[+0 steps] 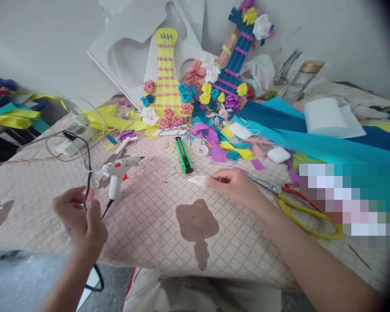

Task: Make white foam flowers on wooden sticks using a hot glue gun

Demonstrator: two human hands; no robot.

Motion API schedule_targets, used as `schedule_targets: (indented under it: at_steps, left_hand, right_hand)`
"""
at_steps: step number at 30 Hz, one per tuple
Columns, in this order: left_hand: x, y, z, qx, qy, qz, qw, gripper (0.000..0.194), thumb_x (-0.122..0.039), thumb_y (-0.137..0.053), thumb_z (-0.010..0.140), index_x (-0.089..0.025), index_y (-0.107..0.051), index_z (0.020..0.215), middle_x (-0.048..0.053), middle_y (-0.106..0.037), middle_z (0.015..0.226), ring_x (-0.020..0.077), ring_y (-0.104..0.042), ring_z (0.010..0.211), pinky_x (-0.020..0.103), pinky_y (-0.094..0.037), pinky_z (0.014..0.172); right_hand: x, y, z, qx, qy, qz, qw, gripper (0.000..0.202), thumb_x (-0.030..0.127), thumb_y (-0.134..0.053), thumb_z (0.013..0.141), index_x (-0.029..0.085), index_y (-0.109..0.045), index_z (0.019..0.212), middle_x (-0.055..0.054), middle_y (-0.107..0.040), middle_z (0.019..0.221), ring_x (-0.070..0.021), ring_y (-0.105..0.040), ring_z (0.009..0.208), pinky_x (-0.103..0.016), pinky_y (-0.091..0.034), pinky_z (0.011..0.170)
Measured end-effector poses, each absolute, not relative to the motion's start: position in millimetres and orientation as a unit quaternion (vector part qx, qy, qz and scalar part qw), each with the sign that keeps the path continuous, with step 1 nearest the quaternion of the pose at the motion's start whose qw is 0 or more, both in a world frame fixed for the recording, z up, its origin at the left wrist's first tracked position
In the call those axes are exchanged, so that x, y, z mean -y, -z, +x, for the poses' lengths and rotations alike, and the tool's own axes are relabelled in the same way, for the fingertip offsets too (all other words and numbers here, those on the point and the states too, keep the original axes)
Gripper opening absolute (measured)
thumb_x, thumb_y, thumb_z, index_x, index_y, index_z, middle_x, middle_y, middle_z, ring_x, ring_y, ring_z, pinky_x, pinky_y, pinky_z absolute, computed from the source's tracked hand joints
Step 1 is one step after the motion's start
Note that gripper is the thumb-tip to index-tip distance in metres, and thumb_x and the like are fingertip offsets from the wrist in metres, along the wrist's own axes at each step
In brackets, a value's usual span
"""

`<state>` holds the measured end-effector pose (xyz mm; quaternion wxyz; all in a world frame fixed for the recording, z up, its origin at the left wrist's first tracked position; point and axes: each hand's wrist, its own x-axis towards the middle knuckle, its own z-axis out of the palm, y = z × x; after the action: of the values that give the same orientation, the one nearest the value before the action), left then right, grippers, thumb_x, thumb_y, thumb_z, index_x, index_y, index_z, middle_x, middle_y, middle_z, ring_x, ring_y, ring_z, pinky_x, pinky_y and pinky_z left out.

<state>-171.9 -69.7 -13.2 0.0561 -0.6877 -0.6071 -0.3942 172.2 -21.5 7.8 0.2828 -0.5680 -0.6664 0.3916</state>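
My right hand (232,186) pinches the edge of a small, crumpled white paper piece (197,180), low over the table. On the left, my left hand (79,219) is raised with its fingers curled around a small pink piece (91,194), too unclear to name. A black cord (89,162) runs past those fingers. Just beyond that hand is a white hot glue gun (116,177) with its nozzle toward the right. The green utility knife (183,155) lies beyond the white piece. Scissors (290,199) with yellow and red handles lie beside my right forearm.
Two paper-decorated guitars, one yellow (165,73) and one blue (234,65), lean at the back. Crepe paper scraps (217,151), markers (170,132) and a white paper roll (323,115) cover the far side. The tablecloth (143,234) has torn brown patches. A power strip (74,138) lies left.
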Motion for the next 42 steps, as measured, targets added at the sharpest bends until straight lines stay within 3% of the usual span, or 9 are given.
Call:
schedule_targets:
  at_steps: [3, 9, 12, 16, 20, 25, 37, 42]
  left_hand:
    - [73.5, -7.6, -116.3, 0.57, 0.4, -0.716, -0.046, 0.022, -0.027, -0.041, 0.088, -0.025, -0.048, 0.109, 0.003, -0.05, 0.097, 0.0222, -0.05, 0.092, 0.039, -0.041, 0.081]
    - [28.9, -27.6, -34.6, 0.428, 0.284, -0.817, -0.262, 0.033, -0.031, -0.049, 0.086, -0.019, -0.05, 0.116, 0.008, -0.056, 0.12, 0.0216, -0.052, 0.111, 0.039, -0.041, 0.096]
    - [14.5, -21.4, -21.2, 0.394, 0.272, -0.8, -0.362, 0.026, -0.03, -0.05, 0.084, -0.017, -0.057, 0.104, 0.008, -0.063, 0.107, 0.0203, -0.058, 0.1, 0.037, -0.046, 0.089]
    - [13.4, -8.5, -16.4, 0.393, 0.343, -0.714, -0.467, 0.019, -0.027, -0.054, 0.081, -0.015, -0.059, 0.094, 0.008, -0.065, 0.093, 0.0165, -0.062, 0.082, 0.031, -0.051, 0.075]
    - [17.0, -2.6, -15.0, 0.424, 0.348, -0.645, -0.532, 0.02, -0.028, -0.059, 0.077, -0.014, -0.06, 0.091, 0.005, -0.063, 0.083, 0.0129, -0.059, 0.069, 0.025, -0.05, 0.061]
    - [16.1, -1.9, -10.6, 0.433, 0.343, -0.617, -0.56, 0.018, -0.028, -0.062, 0.074, -0.015, -0.059, 0.087, 0.002, -0.06, 0.081, 0.0092, -0.056, 0.064, 0.02, -0.047, 0.055]
    - [16.5, 0.1, -11.1, 0.443, 0.343, -0.651, -0.512, 0.014, -0.026, -0.057, 0.077, -0.013, -0.061, 0.082, 0.002, -0.06, 0.074, 0.0098, -0.052, 0.062, 0.021, -0.043, 0.054]
    - [16.3, 1.7, -11.2, 0.45, 0.34, -0.663, -0.492, 0.014, -0.025, -0.056, 0.078, -0.013, -0.062, 0.082, 0.002, -0.059, 0.07, 0.0091, -0.05, 0.059, 0.02, -0.041, 0.051]
  right_hand:
    - [22.5, -9.2, 171.4, 0.674, -0.388, -0.566, 0.273, 0.027, 0.038, -0.056, 0.076, 0.016, -0.063, 0.061, 0.0, -0.057, 0.06, -0.0112, -0.047, 0.055, -0.024, -0.033, 0.05]
    - [23.4, -9.8, 169.6, 0.684, -0.397, -0.556, 0.257, 0.027, 0.039, -0.055, 0.077, 0.016, -0.068, 0.07, -0.003, -0.065, 0.07, -0.0136, -0.052, 0.06, -0.026, -0.037, 0.054]
    - [22.9, -9.3, 170.6, 0.688, -0.392, -0.551, 0.262, 0.028, 0.038, -0.054, 0.078, 0.016, -0.065, 0.065, -0.001, -0.061, 0.064, -0.0125, -0.05, 0.058, -0.026, -0.035, 0.052]
    - [22.9, -9.5, 171.7, 0.69, -0.377, -0.547, 0.287, 0.03, 0.036, -0.055, 0.078, 0.016, -0.058, 0.055, 0.002, -0.052, 0.056, -0.0106, -0.046, 0.055, -0.024, -0.032, 0.05]
    - [23.9, -9.2, 170.7, 0.69, -0.361, -0.549, 0.301, 0.028, 0.036, -0.057, 0.077, 0.017, -0.06, 0.057, 0.001, -0.056, 0.059, -0.0107, -0.048, 0.056, -0.024, -0.035, 0.052]
    - [25.3, -9.4, 168.4, 0.688, -0.361, -0.554, 0.298, 0.025, 0.034, -0.057, 0.078, 0.017, -0.062, 0.059, 0.0, -0.059, 0.062, -0.0115, -0.05, 0.059, -0.024, -0.036, 0.053]
    - [26.1, -12.3, 167.4, 0.698, -0.359, -0.559, 0.267, 0.029, 0.034, -0.055, 0.079, 0.017, -0.058, 0.055, 0.0, -0.055, 0.06, -0.0114, -0.048, 0.058, -0.025, -0.034, 0.051]
    - [27.1, -13.5, 167.2, 0.698, -0.366, -0.552, 0.271, 0.022, 0.032, -0.056, 0.079, 0.017, -0.064, 0.065, -0.001, -0.061, 0.067, -0.0125, -0.052, 0.063, -0.025, -0.037, 0.055]
